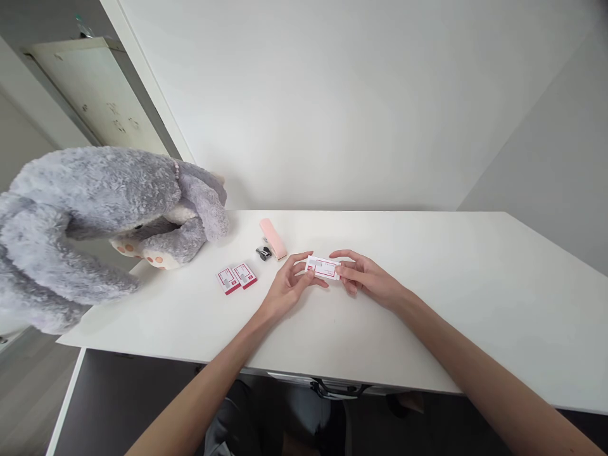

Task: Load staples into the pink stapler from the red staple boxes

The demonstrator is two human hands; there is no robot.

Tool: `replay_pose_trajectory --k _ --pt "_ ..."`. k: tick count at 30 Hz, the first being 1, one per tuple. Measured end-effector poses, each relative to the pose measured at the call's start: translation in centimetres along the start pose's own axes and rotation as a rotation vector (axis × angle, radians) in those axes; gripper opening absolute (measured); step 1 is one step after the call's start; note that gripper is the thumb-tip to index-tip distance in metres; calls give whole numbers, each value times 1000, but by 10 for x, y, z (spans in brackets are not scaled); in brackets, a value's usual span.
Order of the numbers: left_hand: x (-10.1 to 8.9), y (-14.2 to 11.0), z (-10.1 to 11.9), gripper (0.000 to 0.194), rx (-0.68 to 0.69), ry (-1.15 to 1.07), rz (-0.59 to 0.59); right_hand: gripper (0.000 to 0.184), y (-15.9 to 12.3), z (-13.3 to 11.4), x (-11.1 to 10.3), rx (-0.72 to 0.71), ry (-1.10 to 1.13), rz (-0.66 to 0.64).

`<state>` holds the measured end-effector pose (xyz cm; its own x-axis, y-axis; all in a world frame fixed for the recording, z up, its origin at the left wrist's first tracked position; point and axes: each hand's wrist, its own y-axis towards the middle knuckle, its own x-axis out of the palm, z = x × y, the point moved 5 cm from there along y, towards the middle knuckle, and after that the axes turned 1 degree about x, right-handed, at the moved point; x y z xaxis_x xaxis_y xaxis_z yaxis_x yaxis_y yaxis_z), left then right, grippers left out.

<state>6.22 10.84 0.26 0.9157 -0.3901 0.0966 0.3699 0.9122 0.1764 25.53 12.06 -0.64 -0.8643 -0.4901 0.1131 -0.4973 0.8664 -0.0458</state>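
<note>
Between my two hands is a small white staple box [325, 266] with red print and a grey patch, lifted over the white table. My left hand [287, 283] pinches its left end with thumb and fingers. At the opposite end, my right hand [369, 277] grips the box the same way. Two similar boxes, one staple box [227, 280] and another staple box [245, 275], lie side by side to the left of my hands. Behind my left hand are a pink stapler [273, 238] and a black staple remover [263, 253].
A big grey plush toy [109, 183] covers the left end of the white table [451, 278]. A pale wall [332, 114] rises along the back edge. Below the front edge are a drawer handle [337, 388] and my legs.
</note>
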Motion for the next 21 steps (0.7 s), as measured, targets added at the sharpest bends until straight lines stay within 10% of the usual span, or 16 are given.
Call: replay_pose_trajectory --k 21 --pt "10 -8 6 85 20 396 -22 48 -2 -6 22 18 -136 -172"
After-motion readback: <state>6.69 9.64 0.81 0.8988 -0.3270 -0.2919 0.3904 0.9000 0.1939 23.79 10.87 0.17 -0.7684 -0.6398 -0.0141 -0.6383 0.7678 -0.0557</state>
